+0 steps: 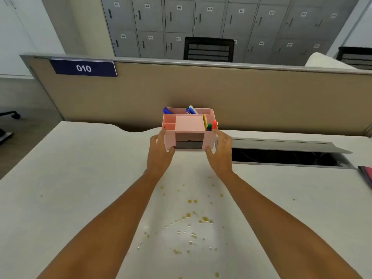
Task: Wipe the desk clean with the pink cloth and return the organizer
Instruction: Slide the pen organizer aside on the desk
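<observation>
My left hand [160,152] and my right hand [220,153] are both stretched out ahead of me, one on each side of a pale pink plastic desk organizer [189,129] that has open compartments on top and two dark drawer fronts facing me. My left palm presses against its left wall with the thumb tucked at the lower front corner and the fingertips up near the top edge; my right hand cups the right wall the same way, thumb at the lower front corner, so the box is clamped between my two hands. I cannot tell whether it is resting on the surface or raised just off it. The organizer sits at the far edge of the white rectangular desk [70,178], close to the beige fabric partition [261,101] behind it. Blue and white markers [191,110] lean in its back section, and a red marker [214,124] with a green one stands in the right front section. Just to the right of my right hand is an open grey cable trough [281,156] set into the desk. Between my forearms, nearer to me, the desk carries a scatter of yellowish-brown spilled drops and crumbs [193,222]. At the far right edge lies a folded pink cloth [366,174], well apart from my hands.
</observation>
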The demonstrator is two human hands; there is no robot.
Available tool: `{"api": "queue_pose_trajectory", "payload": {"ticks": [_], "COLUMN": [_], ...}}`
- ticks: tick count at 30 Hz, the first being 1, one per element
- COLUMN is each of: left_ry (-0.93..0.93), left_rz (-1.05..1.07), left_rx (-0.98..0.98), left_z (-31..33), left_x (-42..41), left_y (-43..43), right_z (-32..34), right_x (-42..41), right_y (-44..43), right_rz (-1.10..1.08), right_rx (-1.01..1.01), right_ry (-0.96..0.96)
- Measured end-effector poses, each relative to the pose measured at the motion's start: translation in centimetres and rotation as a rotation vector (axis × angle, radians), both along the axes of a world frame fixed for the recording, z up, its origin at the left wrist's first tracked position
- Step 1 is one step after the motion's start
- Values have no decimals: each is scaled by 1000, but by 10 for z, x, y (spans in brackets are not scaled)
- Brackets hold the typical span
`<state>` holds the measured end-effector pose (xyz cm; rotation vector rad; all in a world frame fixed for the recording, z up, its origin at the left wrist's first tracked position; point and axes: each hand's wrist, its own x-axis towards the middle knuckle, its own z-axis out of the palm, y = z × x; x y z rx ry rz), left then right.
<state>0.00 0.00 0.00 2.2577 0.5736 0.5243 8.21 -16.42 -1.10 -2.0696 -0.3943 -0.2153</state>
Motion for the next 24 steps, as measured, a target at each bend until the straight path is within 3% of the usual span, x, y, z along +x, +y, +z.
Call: {"api": "queue_pose_trajectory", "payload": {"ticks": [4, 8, 13, 24], "left_ry": [-2, -61, -158, -197], "left_rz": [31, 59, 71, 95], "left_rx": [9, 40, -35, -20], "left_z": [-2, -7, -12, -14], "left_x": [19, 30, 35, 24], "left_y": [8, 13, 15, 13], "right_z": [1, 0, -5, -4], "right_x": [19, 28, 36, 32], "right_y": [9, 15, 16, 19], "right_rz": [-18, -41, -99, -108], "right_rx": [-1, -144, -193, -159], "right_ry": [73, -79, -40, 18]}}
